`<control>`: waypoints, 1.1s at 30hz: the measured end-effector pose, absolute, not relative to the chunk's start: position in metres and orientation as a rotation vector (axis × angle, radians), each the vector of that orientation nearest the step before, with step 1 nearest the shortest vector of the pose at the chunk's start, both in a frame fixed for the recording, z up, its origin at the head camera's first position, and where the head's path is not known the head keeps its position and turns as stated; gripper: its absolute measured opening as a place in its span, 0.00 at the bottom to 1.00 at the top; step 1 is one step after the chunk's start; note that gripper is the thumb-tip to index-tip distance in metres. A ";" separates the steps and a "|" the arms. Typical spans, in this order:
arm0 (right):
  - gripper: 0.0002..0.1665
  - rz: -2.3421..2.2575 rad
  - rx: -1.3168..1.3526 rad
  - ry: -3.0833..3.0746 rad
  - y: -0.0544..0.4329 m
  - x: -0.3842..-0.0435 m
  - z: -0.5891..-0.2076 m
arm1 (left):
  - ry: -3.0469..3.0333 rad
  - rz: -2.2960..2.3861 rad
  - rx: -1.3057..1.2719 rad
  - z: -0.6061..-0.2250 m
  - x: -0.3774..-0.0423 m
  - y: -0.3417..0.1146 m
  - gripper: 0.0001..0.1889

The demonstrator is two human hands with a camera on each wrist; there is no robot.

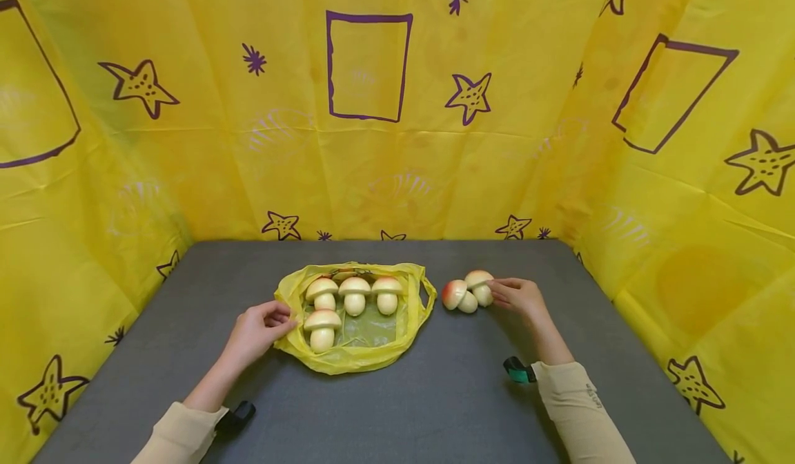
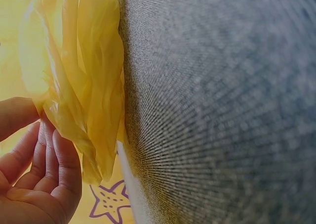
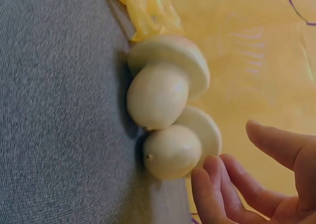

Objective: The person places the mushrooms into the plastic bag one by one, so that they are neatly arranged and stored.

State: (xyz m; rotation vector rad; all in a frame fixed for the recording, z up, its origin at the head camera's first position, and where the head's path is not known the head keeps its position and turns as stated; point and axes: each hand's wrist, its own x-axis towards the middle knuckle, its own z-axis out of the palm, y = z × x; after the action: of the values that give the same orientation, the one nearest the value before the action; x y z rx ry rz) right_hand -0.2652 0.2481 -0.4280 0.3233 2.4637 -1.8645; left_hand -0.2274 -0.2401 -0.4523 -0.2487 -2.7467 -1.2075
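Note:
A yellow plastic bag lies spread on the table with its mouth facing up. Several toy mushrooms with cream stems and reddish caps sit inside, most along the far side and one nearer at the left. My left hand pinches the bag's left rim, and the left wrist view shows the thin film at the fingertips. Right of the bag, two more mushrooms lie touching each other. Beside the farther-right mushroom, my right hand has its fingers extended and thumb apart, gripping nothing.
A dark grey table carries everything. Yellow cloth walls with purple drawings enclose its back and sides. The bag's loop handle sticks out between the bag and the two outside mushrooms.

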 end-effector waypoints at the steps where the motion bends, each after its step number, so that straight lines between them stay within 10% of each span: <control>1: 0.30 -1.873 0.334 2.453 0.249 -0.266 -0.428 | -2.746 -1.207 -0.251 -0.452 -0.227 -0.240 0.11; 33: 0.40 -1.699 0.403 2.438 0.247 -0.282 -0.460 | -2.765 -1.204 -0.238 -0.451 -0.225 -0.241 0.12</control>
State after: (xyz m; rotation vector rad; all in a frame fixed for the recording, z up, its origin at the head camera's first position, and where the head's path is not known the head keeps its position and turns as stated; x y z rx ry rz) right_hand -0.2821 0.2467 -0.4601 0.4032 2.4376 -1.6991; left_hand -0.2254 -0.2410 -0.4513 -0.2382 -2.7652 -1.2040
